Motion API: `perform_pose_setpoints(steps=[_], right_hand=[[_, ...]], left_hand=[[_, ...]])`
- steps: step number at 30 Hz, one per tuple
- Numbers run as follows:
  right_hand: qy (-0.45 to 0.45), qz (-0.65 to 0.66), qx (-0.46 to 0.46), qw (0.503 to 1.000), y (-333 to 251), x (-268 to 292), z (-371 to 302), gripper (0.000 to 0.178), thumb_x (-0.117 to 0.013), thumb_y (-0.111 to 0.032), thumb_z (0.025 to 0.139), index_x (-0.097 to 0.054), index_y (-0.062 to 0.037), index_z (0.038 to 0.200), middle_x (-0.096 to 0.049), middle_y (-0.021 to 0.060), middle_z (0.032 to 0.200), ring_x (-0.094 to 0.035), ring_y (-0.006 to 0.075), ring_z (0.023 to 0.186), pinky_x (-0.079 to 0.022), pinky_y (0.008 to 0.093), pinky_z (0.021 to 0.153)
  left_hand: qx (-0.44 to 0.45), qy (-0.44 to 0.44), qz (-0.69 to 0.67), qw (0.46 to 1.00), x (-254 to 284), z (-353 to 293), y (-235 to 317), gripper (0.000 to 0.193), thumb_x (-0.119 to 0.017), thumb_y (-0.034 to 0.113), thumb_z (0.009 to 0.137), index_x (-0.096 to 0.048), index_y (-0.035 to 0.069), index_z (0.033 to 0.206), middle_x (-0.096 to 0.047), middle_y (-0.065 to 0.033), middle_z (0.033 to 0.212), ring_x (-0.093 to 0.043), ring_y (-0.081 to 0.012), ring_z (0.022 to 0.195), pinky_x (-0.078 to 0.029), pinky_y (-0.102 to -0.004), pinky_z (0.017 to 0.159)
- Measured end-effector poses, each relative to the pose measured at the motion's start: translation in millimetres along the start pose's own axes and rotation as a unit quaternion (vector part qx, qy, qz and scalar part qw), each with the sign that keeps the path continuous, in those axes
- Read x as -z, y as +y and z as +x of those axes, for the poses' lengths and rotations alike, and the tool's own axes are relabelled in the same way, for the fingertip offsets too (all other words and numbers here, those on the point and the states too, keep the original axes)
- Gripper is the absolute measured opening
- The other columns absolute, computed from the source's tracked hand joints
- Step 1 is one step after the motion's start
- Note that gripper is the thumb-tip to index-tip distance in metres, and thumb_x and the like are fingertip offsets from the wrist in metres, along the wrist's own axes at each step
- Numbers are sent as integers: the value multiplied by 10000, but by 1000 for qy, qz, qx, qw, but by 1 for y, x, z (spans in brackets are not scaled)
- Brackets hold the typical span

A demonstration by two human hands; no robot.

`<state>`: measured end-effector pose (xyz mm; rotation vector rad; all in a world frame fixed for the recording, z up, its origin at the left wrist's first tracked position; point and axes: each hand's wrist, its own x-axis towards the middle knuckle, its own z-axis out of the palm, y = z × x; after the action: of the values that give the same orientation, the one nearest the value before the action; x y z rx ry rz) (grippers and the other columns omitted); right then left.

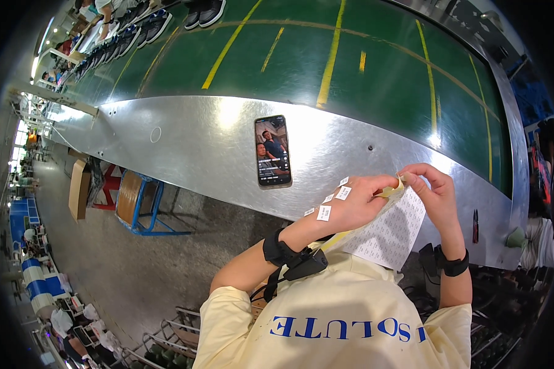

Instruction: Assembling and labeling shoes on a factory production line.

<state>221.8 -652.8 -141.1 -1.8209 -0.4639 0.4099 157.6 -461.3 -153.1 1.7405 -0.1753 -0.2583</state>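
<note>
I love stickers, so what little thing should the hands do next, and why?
Perhaps the right hand should peel a label off the white paper sheet with tiny printed rows: fingers of both hands meet at its curled, yellowish top edge, and small white rectangular stickers sit on the back of the left hand.

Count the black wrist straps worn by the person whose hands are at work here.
2: one strap around the wrist below the left hand, the other strap around the wrist below the right hand. Neither is hidden.
</note>
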Motion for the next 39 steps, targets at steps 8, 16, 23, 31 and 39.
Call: perform_pose_setpoints(steps=[8,16,23,31,39], right_hand=[[164,173,-30,971,8,21,-5,162,-615,-158,882,-639,-9,940,-658,57,869,-577,107,792,-437,229,787],[115,-90,103,984,-25,-7,-14,67,-649,-37,814,-659,-10,875,-660,49,818,-587,115,751,-442,228,698],[57,-221,279,933,-41,-22,-1,154,-701,-51,727,-680,-85,876,-658,27,730,-599,192,667,-456,347,798],[10,-288,373,882,-58,-31,11,198,-716,-51,657,-665,-114,837,-655,0,766,-597,169,713,-455,378,843],[-35,-355,400,844,-68,-29,8,138,-672,-83,708,-668,-119,840,-657,0,797,-602,181,766,-451,404,862]], left_hand=[[-120,104,187,969,-7,3,-31,349,-532,35,785,-554,-11,1130,-644,-168,869,-642,-277,749,-499,-343,658],[-107,132,520,837,-7,3,-14,169,-563,-10,667,-523,11,830,-569,-113,679,-599,-259,617,-459,-344,526],[-150,128,484,853,-5,1,-16,64,-569,40,732,-542,23,789,-546,-92,632,-591,-246,584,-452,-334,494],[-100,70,361,925,-24,-12,-5,193,-586,1,777,-545,24,964,-586,-110,881,-592,-236,843,-465,-294,709],[-323,215,261,884,-29,-5,-14,245,-564,-40,727,-500,45,947,-544,-45,794,-566,-201,730,-408,-326,627]])
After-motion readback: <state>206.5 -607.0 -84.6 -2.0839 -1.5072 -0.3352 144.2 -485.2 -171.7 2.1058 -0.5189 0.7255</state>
